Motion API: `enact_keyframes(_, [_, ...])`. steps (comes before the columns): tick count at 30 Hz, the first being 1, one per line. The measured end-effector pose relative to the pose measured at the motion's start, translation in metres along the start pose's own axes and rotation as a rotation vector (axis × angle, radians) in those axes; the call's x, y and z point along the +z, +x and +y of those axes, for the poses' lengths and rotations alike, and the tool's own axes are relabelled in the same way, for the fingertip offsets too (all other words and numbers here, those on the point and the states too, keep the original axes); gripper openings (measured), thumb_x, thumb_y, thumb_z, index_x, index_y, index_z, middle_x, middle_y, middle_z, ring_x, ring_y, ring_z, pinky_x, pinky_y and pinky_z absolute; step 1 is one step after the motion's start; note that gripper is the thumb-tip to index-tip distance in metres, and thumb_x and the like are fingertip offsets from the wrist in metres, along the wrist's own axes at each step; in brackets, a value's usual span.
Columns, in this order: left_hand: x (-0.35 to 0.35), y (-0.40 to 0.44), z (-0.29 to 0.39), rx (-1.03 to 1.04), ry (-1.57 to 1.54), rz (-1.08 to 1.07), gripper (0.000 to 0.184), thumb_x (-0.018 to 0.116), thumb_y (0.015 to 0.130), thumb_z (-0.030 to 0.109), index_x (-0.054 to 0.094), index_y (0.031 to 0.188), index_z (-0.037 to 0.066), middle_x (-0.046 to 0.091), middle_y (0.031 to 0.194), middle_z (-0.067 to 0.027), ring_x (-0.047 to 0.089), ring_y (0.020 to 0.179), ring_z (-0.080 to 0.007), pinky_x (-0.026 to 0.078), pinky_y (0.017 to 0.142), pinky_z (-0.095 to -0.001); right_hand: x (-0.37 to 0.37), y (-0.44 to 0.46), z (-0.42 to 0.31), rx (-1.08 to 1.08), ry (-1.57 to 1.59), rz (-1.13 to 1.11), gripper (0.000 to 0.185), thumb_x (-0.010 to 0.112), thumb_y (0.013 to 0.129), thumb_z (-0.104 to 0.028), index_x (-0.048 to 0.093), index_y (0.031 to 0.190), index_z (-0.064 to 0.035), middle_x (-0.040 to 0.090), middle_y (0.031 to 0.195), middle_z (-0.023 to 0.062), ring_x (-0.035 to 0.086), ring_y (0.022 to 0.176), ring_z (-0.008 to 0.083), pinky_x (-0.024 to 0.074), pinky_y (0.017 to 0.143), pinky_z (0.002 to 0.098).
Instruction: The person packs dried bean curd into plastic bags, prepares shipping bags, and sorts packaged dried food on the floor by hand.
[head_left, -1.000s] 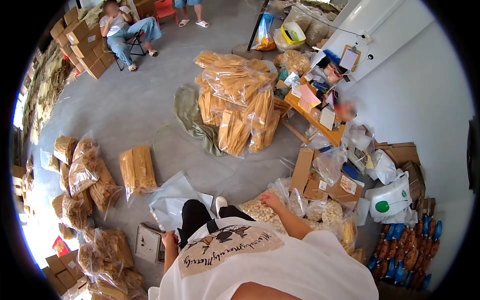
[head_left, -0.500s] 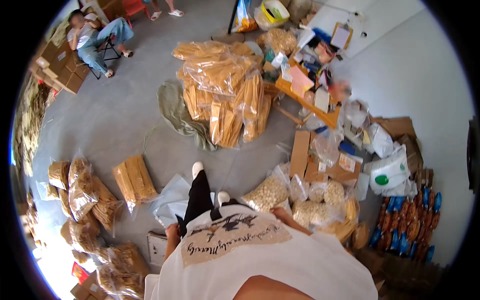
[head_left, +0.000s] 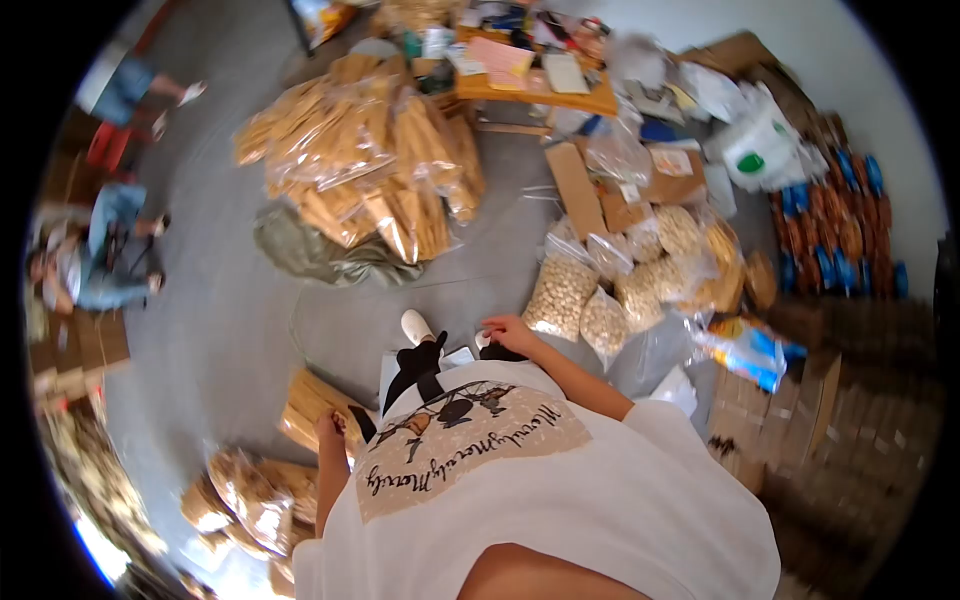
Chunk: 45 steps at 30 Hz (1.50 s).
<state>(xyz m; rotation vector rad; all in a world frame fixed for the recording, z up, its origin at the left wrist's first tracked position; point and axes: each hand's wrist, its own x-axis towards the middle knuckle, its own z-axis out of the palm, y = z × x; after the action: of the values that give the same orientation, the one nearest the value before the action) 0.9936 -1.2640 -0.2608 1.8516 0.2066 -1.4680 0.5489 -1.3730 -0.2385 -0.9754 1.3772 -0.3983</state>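
The left hand [head_left: 330, 430] curls narrowly; I cannot tell if it holds anything. Beyond it lies a long, tan bundle [head_left: 306, 402]. The right hand [head_left: 506, 332] bends loosely, grip unclear; rightward sits a clear bag [head_left: 562, 294] of pale, roundish pieces.

The grey floor [head_left: 200, 260] carries bagged tan strips [head_left: 345, 150], a green sack [head_left: 310, 245], bags of pale pieces [head_left: 563, 292]

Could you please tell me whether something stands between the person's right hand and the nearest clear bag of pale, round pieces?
Nothing visible does. Between the right hand and the clear bag of pale, round pieces, only grey floor shows; their height difference is hard to judge.
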Motion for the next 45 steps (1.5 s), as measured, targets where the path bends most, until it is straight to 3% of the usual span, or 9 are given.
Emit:
enact_keyframes(6, [0.022,0.089,0.028,-0.071,0.242,-0.293,0.019,0.051,0.069,0.014,0.040,0.055,0.010,0.035,0.045,-0.0008,0.038,0.038,-0.0134,0.027,0.033,-0.0252,-0.013,-0.054,0.051,0.189,0.140,0.390,0.032,0.045,0.067,0.000,0.051,0.099,0.0010,0.059,0.075,0.0084,0.054,0.059,0.0116,0.0431,0.053,0.0220])
enact_keyframes(13, [0.182,0.114,0.115,0.547,1.338,-0.487,0.018,0.052,0.070,0.013,0.041,0.056,0.011,0.034,0.044,-0.0002,0.036,0.037,-0.0129,0.027,0.032,-0.0251,0.012,-0.135,0.156,0.488,0.753,1.002,0.033,0.053,0.067,-0.006,0.051,0.100,-0.0029,0.059,0.074,0.0066,0.053,0.055,0.0117,0.0410,0.045,0.0216])
enact_keyframes(14, [0.221,0.069,0.126,0.279,1.098,-0.523,0.017,0.052,0.070,0.013,0.042,0.057,0.012,0.034,0.044,-0.0002,0.036,0.037,-0.0126,0.027,0.032,-0.0250,0.024,-0.145,0.163,0.568,0.764,1.070,0.033,0.054,0.067,-0.007,0.051,0.100,-0.0031,0.059,0.074,0.0065,0.053,0.055,0.0118,0.0412,0.046,0.0221])
enact_keyframes(15, [0.253,0.032,0.134,0.008,0.855,-0.533,0.016,0.052,0.070,0.013,0.043,0.057,0.012,0.035,0.044,-0.0001,0.036,0.036,-0.0124,0.027,0.032,-0.0249,0.038,-0.153,0.167,0.607,0.823,1.059,0.033,0.053,0.068,-0.007,0.051,0.100,-0.0037,0.059,0.074,0.0065,0.053,0.055,0.0120,0.0415,0.046,0.0230])
enact_keyframes(21, [0.356,0.017,0.141,0.097,0.902,-0.533,0.022,0.054,0.070,0.014,0.039,0.055,0.012,0.034,0.044,0.0014,0.036,0.035,-0.0120,0.026,0.031,-0.0245,0.118,-0.164,0.163,0.664,1.207,0.938,0.028,0.052,0.072,-0.013,0.052,0.100,-0.0095,0.060,0.074,0.0050,0.054,0.058,0.0122,0.0419,0.049,0.0252])
enact_keyframes(26, [0.374,0.006,0.108,0.037,0.995,-0.655,0.022,0.054,0.069,0.013,0.038,0.054,0.012,0.034,0.042,-0.0001,0.036,0.033,-0.0144,0.028,0.030,-0.0248,0.137,-0.145,0.168,0.579,0.702,0.910,0.026,0.055,0.064,-0.009,0.059,0.090,-0.0094,0.058,0.065,0.0072,0.052,0.049,0.0146,0.0425,0.044,0.0260])
enact_keyframes(33, [0.329,0.011,0.083,0.040,1.209,-0.718,0.026,0.052,0.071,0.019,0.039,0.051,0.010,0.041,0.046,-0.0044,0.042,0.043,-0.0160,0.036,0.041,-0.0283,0.054,-0.145,0.126,0.454,1.059,0.950,0.033,0.059,0.064,-0.010,0.054,0.096,-0.0037,0.055,0.065,0.0037,0.050,0.055,0.0115,0.0394,0.047,0.0220])
enact_keyframes(36, [0.310,-0.022,0.093,0.359,1.151,-0.765,0.020,0.058,0.065,0.008,0.041,0.053,0.007,0.038,0.044,-0.0016,0.037,0.034,-0.0125,0.029,0.031,-0.0239,0.023,-0.139,0.133,0.472,0.943,0.863,0.035,0.059,0.064,-0.009,0.053,0.098,-0.0046,0.056,0.069,0.0029,0.051,0.057,0.0119,0.0401,0.048,0.0224])
enact_keyframes(45, [0.173,0.001,0.087,0.195,0.243,-0.176,0.022,0.053,0.065,0.004,0.037,0.051,0.009,0.035,0.042,-0.0011,0.038,0.033,-0.0123,0.027,0.029,-0.0234,-0.100,-0.089,0.095,0.524,0.453,0.362,0.029,0.050,0.070,-0.005,0.051,0.099,-0.0061,0.058,0.073,0.0053,0.048,0.050,0.0117,0.0412,0.046,0.0254])
